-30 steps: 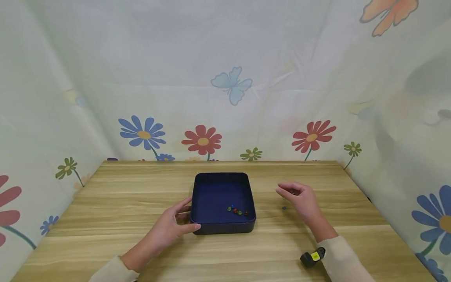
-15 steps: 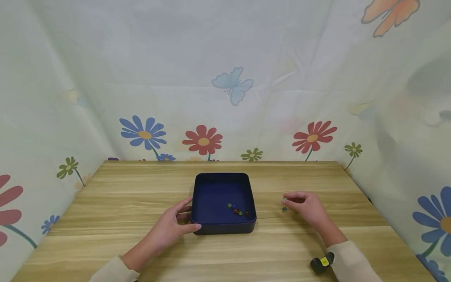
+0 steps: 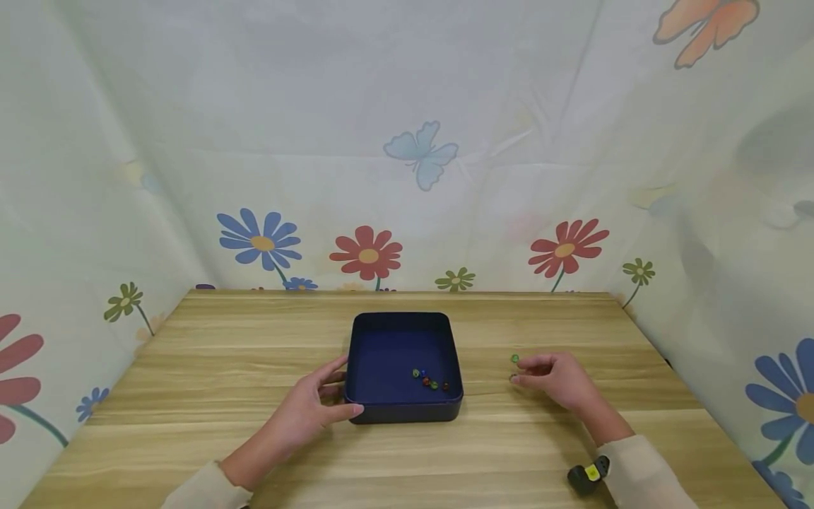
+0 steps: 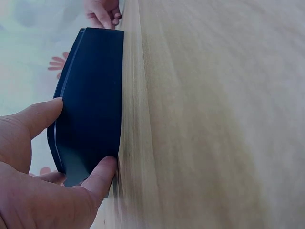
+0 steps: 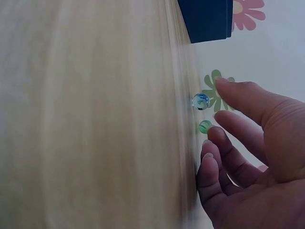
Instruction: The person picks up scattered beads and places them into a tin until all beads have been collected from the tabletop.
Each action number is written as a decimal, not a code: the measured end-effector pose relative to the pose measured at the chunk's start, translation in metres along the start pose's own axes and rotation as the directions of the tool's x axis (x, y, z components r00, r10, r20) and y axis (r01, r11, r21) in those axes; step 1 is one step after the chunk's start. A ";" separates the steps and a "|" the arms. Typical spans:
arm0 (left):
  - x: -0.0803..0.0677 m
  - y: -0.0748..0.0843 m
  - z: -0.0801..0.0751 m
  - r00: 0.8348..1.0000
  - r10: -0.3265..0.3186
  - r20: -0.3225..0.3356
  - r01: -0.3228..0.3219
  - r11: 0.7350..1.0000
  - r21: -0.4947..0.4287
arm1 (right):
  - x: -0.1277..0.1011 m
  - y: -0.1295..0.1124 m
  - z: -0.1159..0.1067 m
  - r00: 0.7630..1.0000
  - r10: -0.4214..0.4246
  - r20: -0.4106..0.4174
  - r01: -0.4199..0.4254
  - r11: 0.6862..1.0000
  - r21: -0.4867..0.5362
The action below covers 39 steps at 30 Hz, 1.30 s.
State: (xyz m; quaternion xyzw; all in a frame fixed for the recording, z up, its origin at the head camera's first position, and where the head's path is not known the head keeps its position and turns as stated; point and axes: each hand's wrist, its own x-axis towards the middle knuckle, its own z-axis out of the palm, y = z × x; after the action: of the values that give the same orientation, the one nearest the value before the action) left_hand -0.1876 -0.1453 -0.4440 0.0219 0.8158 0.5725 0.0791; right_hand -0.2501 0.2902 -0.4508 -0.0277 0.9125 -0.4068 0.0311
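Marbles, two of them, lie on the desk [image 3: 254,339] just off the right hand [image 3: 559,382]: a blue marble [image 5: 200,101] and a green marble [image 5: 205,126] at its fingers' [image 5: 224,143] tips, fingers loosely spread, holding nothing. Glass: hard, slick, quick to roll; pinch across the middle. At nine o'clock, the left hand [image 3: 311,406] grips the navy tray [image 3: 400,413].

Head camera looks forward and down across the wooden bench [image 3: 254,452] from the person's seat, taking in the blue tray [image 3: 402,412], both hands and the flowered backdrop [image 3: 407,141] from a moderate distance. Left wrist camera sits close behind the left hand [image 4: 33,186], rolled sideways, sighting along the tray's outer wall [image 4: 90,105] toward the right hand [image 4: 102,10]. Right wrist camera, equally close and rolled, faces past the right hand's fingers [image 5: 238,95] at two marbles [image 5: 200,101], sharing a tray corner [image 5: 207,19].
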 end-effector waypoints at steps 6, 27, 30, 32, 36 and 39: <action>0.000 0.001 -0.001 1.000 0.004 0.006 -0.004 1.000 0.005 | 0.001 0.002 -0.002 1.000 -0.012 0.028 0.013 0.999 -0.035; 0.000 0.002 0.000 1.000 0.005 0.007 -0.005 1.000 0.000 | 0.008 0.006 -0.002 0.994 -0.055 0.097 0.062 0.996 -0.071; 0.000 0.001 0.000 1.000 0.006 0.006 -0.006 1.000 0.003 | 0.007 0.004 -0.001 0.994 -0.039 0.100 0.047 0.996 -0.080; 0.000 0.001 0.000 1.000 0.007 0.007 -0.007 1.000 0.001 | 0.007 0.003 0.000 0.995 -0.023 0.097 0.031 0.996 -0.084; -0.001 0.001 0.000 1.000 0.006 0.007 -0.006 1.000 -0.001 | 0.006 0.000 0.000 0.995 -0.002 0.096 0.011 0.996 -0.086; -0.001 0.001 0.000 1.000 0.005 0.005 -0.005 1.000 -0.006 | 0.006 0.000 0.000 0.995 -0.007 0.096 0.016 0.996 -0.088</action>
State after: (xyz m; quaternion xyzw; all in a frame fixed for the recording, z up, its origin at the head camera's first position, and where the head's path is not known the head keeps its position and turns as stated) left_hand -0.1866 -0.1449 -0.4429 0.0252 0.8140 0.5749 0.0796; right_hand -0.2558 0.2895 -0.4507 -0.0538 0.9270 -0.3644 0.0709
